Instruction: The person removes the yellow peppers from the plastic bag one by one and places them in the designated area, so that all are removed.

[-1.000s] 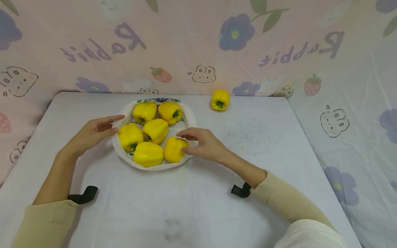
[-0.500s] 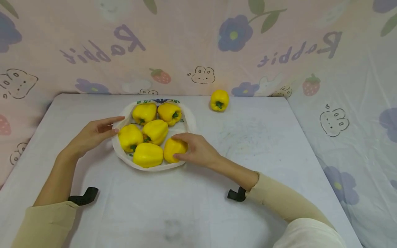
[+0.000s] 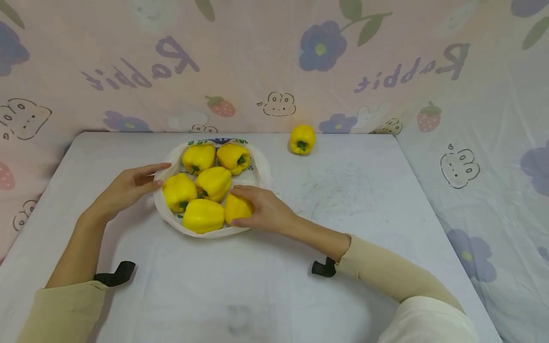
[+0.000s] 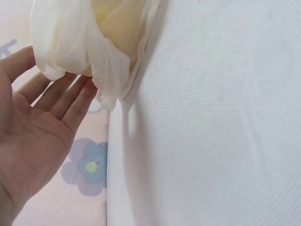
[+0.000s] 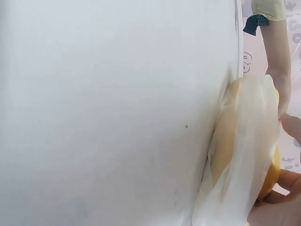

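And there's the right hand [image 3: 267, 210], in from the side of the bag, thumb and fingers curved around the near-right pepper [image 3: 237, 208]! That yellow pepper sits in the crook between thumb and index finger, its right half tucked out of sight behind the hand, its left half showing, right up against the front pepper [image 3: 203, 216]. It's inside the rim of the white plastic bag [image 3: 262, 167]; whether it's clear of the bottom, I can't tell from here. Just beyond the index fingertip, the middle pepper [image 3: 214, 184] lies close by, with the left-hand pepper [image 3: 180, 191] next to it and the two back peppers [image 3: 199, 158] along the far side.

Over on the other flank, the left hand [image 3: 128, 186] has its fingers extended and loose, fingertips touching the bag's left edge, thumb near the left-hand pepper but on the plastic. And well apart from both hands, a lone pepper [image 3: 302, 139] stands at the far edge of the bench [image 3: 347, 190], against the rabbit-print cloth [image 3: 257, 57].
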The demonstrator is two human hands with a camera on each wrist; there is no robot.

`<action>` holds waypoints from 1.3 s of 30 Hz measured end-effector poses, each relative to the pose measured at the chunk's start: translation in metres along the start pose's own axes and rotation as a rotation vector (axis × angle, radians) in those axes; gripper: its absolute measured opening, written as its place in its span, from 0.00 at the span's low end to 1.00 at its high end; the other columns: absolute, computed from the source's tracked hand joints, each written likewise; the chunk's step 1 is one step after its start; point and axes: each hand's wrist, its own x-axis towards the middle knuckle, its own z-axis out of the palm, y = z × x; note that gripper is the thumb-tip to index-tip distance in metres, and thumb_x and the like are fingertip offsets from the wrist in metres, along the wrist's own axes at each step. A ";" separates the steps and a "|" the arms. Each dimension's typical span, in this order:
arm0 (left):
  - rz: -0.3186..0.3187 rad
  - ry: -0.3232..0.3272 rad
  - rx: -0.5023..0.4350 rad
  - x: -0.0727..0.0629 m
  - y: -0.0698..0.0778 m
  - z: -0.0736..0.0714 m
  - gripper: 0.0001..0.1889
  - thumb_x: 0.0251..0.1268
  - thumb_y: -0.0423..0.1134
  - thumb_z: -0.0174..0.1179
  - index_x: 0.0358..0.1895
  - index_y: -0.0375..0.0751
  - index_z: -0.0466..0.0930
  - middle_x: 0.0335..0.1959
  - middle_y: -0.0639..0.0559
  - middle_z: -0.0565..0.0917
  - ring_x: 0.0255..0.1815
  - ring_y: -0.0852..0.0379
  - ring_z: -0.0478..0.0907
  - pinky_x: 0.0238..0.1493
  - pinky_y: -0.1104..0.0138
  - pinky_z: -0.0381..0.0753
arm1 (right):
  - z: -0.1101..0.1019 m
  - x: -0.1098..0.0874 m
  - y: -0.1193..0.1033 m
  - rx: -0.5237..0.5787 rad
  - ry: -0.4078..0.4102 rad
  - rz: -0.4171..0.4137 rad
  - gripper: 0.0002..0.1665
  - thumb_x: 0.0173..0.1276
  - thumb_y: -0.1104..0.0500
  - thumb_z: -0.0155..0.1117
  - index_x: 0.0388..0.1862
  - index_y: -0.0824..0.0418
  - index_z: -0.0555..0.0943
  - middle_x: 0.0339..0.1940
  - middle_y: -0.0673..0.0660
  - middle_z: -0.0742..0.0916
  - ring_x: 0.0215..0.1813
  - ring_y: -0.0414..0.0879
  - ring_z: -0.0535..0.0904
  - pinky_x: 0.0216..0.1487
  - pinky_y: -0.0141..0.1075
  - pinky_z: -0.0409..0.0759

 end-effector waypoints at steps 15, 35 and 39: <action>-0.010 0.002 -0.007 -0.003 -0.001 0.000 0.32 0.74 0.51 0.57 0.75 0.44 0.63 0.74 0.37 0.64 0.70 0.37 0.62 0.65 0.32 0.57 | 0.001 0.011 -0.006 -0.081 -0.089 0.084 0.49 0.60 0.39 0.73 0.77 0.50 0.66 0.75 0.54 0.70 0.74 0.48 0.64 0.72 0.45 0.64; 0.014 0.007 -0.004 -0.003 -0.004 0.001 0.30 0.75 0.50 0.56 0.75 0.44 0.64 0.74 0.35 0.64 0.66 0.39 0.64 0.65 0.33 0.58 | -0.013 0.013 -0.005 -0.025 -0.005 0.014 0.46 0.56 0.48 0.78 0.73 0.54 0.71 0.68 0.50 0.78 0.66 0.43 0.72 0.69 0.37 0.68; 0.027 0.009 -0.002 -0.003 -0.003 0.000 0.30 0.75 0.49 0.55 0.75 0.44 0.63 0.74 0.35 0.64 0.66 0.39 0.64 0.65 0.34 0.59 | -0.022 0.013 -0.005 0.000 0.024 0.005 0.47 0.56 0.49 0.79 0.73 0.54 0.70 0.68 0.50 0.78 0.65 0.42 0.73 0.68 0.37 0.69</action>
